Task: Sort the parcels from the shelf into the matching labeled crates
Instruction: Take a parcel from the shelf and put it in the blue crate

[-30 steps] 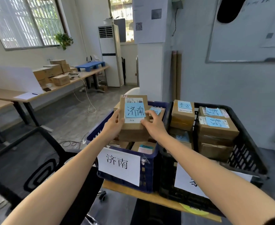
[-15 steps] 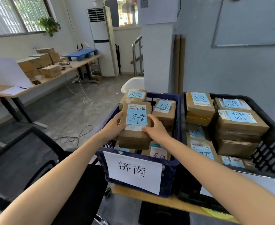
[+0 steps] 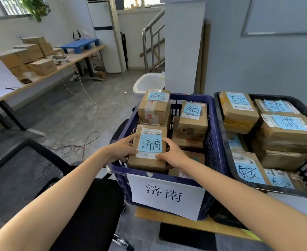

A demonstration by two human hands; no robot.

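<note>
A brown cardboard parcel (image 3: 149, 149) with a blue 济南 note lies in the near left corner of the blue crate (image 3: 212, 134), whose front bears a white 济南 sign. My left hand (image 3: 122, 147) grips the parcel's left edge. My right hand (image 3: 172, 154) holds its right edge, thumb on the top face. Two more 济南 parcels (image 3: 154, 107) sit further back in the same crate. To the right, the black crate (image 3: 223, 134) holds several parcels with blue 泰安 notes (image 3: 239, 109).
A black mesh office chair (image 3: 27, 174) stands to the left, close to the crates. Both crates rest on a wooden board (image 3: 185, 223). Cables trail on the grey floor (image 3: 80, 145). A long table with cardboard boxes (image 3: 31, 58) runs along the left wall. A pillar (image 3: 181, 44) rises behind the blue crate.
Both hands have lowered the 济南 parcel from above the blue crate down into its near left corner. My view has tilted downward and closer.
</note>
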